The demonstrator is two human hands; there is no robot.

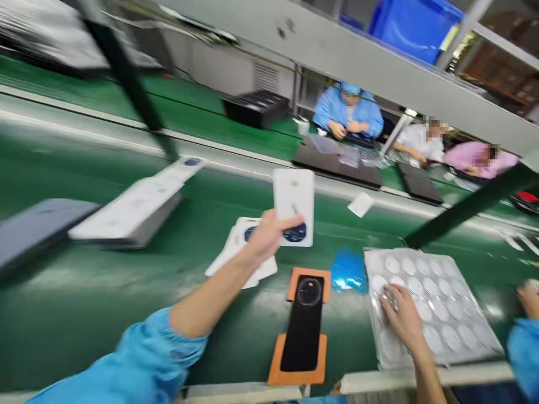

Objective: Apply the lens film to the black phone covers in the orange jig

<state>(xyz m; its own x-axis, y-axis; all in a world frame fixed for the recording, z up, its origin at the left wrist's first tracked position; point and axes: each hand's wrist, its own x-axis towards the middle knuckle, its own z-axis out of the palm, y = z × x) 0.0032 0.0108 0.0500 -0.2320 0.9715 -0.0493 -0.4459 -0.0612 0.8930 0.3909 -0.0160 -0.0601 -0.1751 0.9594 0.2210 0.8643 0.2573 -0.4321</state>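
My left hand (269,233) is closed on a white card (293,193) with a dark round camera-shaped patch near its lower end, holding it above the bench. Below the wrist lie several similar white cards (264,269), loosely overlapped. In front of me a black phone (301,331), camera end away from me, rests on an orange holder (297,377). At a clear plastic tray (442,359) of round pockets, my right hand (404,314) has its fingers closed around a shiny round piece (389,299) at the left side.
A stack of white cards (130,207) and a grey case (42,224) stand at left. Crumpled blue film (348,272) lies beside the holder. A loose white card (361,204) is farther back. A co-worker's blue sleeve (524,356) enters at right. Several people sit across the bench.
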